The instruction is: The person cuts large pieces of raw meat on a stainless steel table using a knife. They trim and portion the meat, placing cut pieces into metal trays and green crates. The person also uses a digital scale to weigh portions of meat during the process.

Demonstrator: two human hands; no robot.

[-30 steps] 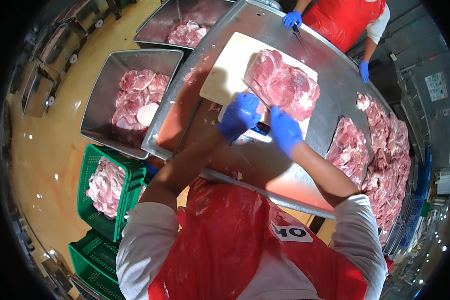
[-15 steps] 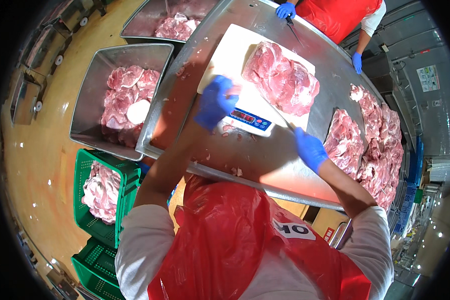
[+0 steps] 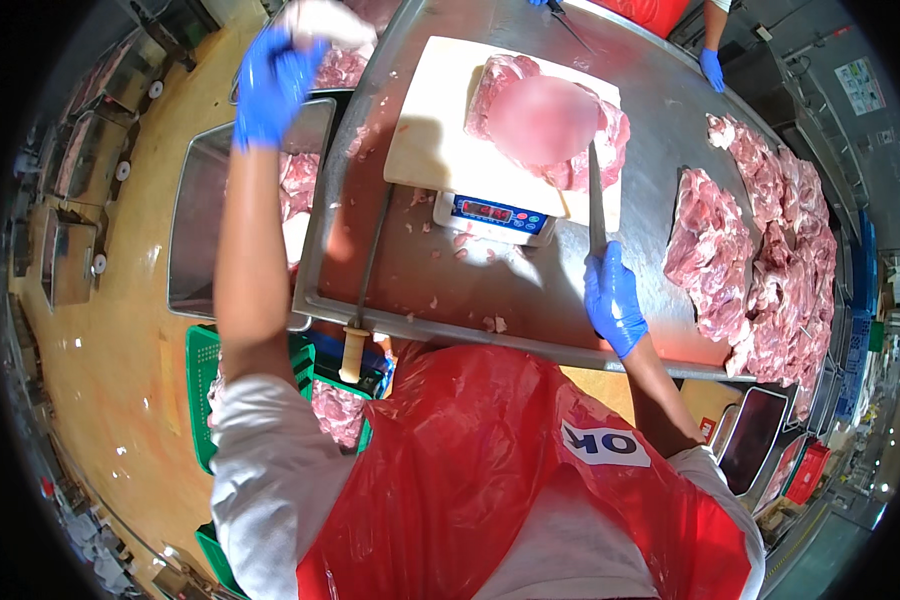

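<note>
- Since the earlier frame, the left hand (image 3: 275, 85) swung from the white board (image 3: 425, 130) out over the steel bins (image 3: 195, 230); the knife (image 3: 597, 200) now points straighter ahead.
- Near the left fingers is a smooth, pale lump (image 3: 330, 22); I cannot tell if they pinch it.
- Green crate (image 3: 202, 390): hard plastic, little holes.
- Thin rod (image 3: 370, 255), round wooden handle, over the metal surface (image 3: 450, 300) edge.
- Big meat (image 3: 560, 150): on the board, wet, pink, lumpy.
- Right hand (image 3: 615, 300): fingers wrapped around the knife, its blade long and flat. Best to keep it still and low while the other arm reaches.
- Far right: floppy, bumpy meat slabs (image 3: 710, 255) lie flat.
</note>
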